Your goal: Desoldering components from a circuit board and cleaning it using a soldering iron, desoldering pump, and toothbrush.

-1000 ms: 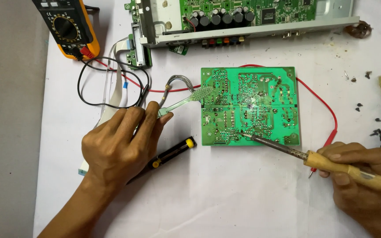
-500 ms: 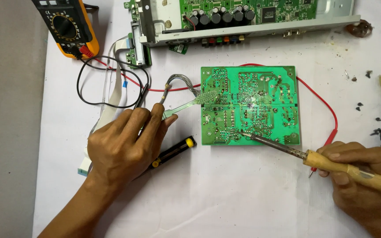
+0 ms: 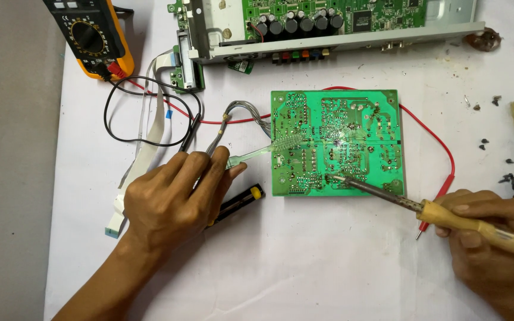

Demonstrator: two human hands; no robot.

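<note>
A green circuit board (image 3: 335,142) is laid solder side up on the white tabletop (image 3: 304,261). A wooden-handled soldering iron (image 3: 447,215) is gripped by the fingers of the right hand (image 3: 489,244), its tip set on the board's lower edge. A clear-handled toothbrush (image 3: 269,150) is pinched by the left hand (image 3: 176,199), bristles on the board's left side. A yellow multimeter (image 3: 90,37) is seen at the top left.

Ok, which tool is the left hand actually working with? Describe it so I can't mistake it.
Start at the green circuit board lying solder-side up mid-table. Along its left edge lies a clear-handled toothbrush, bristles on the board, its handle pinched in the left hand. Unlike the black-and-yellow screwdriver lying just below it, it is see-through and bristled.
</note>
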